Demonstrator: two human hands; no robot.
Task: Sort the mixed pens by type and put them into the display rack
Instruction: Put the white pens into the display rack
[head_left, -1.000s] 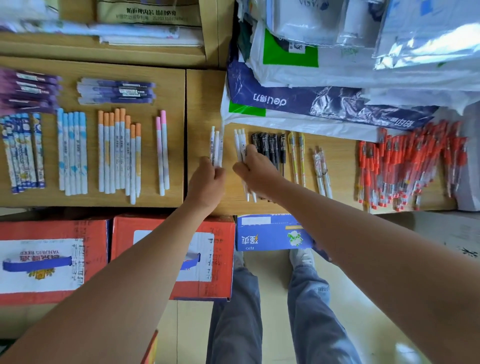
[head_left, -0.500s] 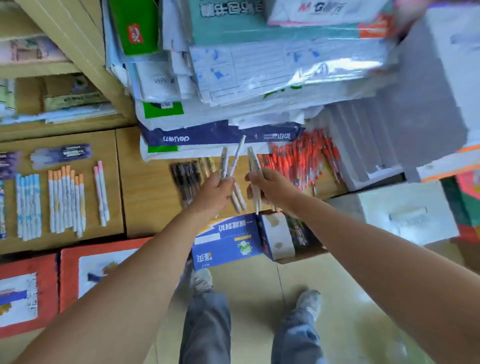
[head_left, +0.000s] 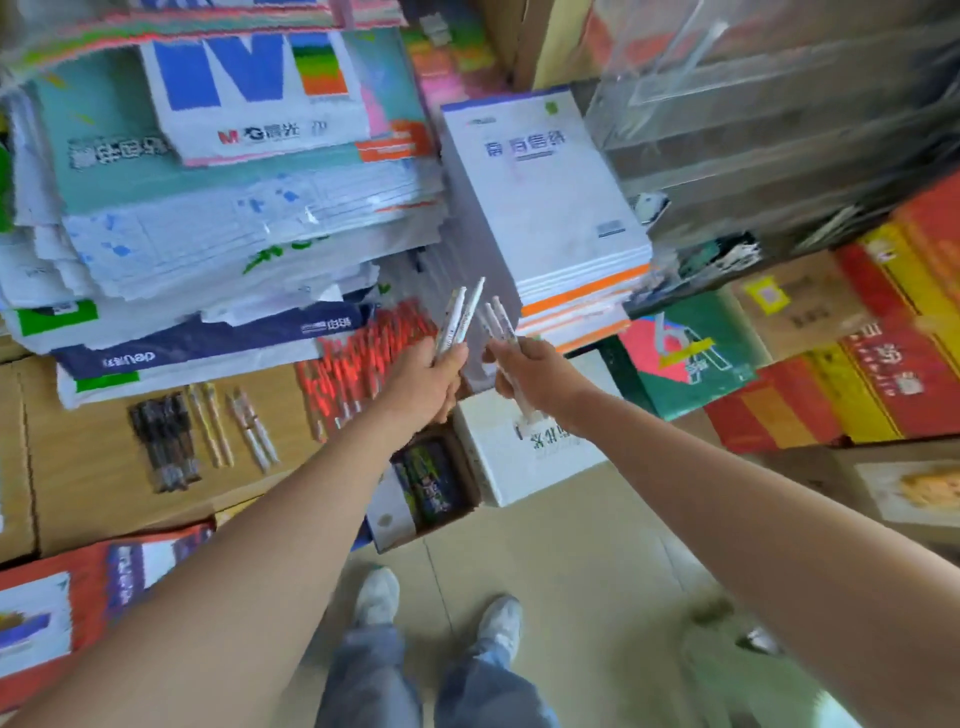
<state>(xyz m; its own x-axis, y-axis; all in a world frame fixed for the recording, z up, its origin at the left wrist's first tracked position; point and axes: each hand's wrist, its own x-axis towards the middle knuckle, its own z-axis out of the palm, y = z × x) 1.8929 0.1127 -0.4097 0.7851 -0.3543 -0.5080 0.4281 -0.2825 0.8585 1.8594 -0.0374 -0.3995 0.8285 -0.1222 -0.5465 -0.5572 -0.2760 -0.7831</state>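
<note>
Stationery shop, stock side by look of it. Far left: wrapped paper packs (head_left: 223, 218) piled high, brand printing on wrappers. Just right of them: stack of white pads (head_left: 540, 197) with orange edges. Wooden counter (head_left: 93, 499) on your left carries pens in same-type batches: black pens (head_left: 165, 441) in row, red pens (head_left: 358, 364) in heap. Far right: clear acrylic rack (head_left: 753, 119). Right: printed cartons (head_left: 878, 374), stacked. Open box of goods (head_left: 428, 480) near your feet, on tiled floor (head_left: 582, 561).

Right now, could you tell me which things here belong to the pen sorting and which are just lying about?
Job: white pens in left hand and right hand, black pens, red pens, clear rack.
Lying about: notebook stack, paper packs, red cartons.
</note>
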